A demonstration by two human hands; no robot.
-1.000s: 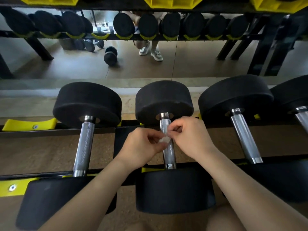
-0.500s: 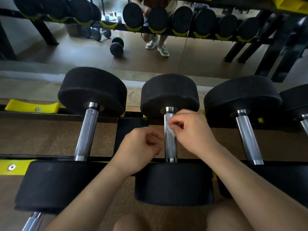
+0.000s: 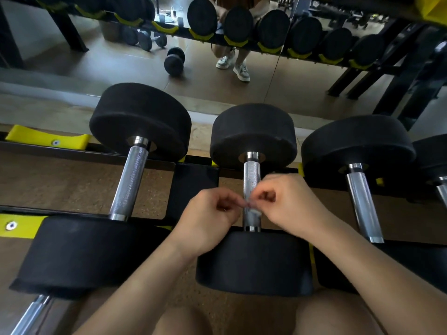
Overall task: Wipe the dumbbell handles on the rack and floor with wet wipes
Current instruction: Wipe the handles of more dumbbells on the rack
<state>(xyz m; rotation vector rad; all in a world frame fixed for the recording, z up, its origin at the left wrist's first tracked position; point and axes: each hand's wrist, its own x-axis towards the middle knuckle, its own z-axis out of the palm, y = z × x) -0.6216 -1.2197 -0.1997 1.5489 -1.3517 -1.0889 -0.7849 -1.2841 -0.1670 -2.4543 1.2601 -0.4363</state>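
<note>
Three black dumbbells lie side by side on the lowest rack tier [image 3: 84,215]. The middle one has a knurled chrome handle [image 3: 251,180]. A small, thin wet wipe [image 3: 252,210] sits over the lower part of that handle. My left hand [image 3: 210,220] and my right hand [image 3: 290,204] meet over it, and each pinches an edge of the wipe with fingertips. The left dumbbell handle [image 3: 129,183] and the right dumbbell handle [image 3: 362,201] are bare.
A mirror [image 3: 290,88] behind the rack reflects the upper tier of dumbbells, a loose dumbbell on the floor [image 3: 174,61] and a person's shoes. Yellow saddles [image 3: 46,139] mark empty slots at the left. Another chrome handle [image 3: 31,315] pokes out at bottom left.
Both hands slid down the middle handle toward the near weight, with the wipe between them. The left hand has come back to pinch the wipe. The view tilted down.
</note>
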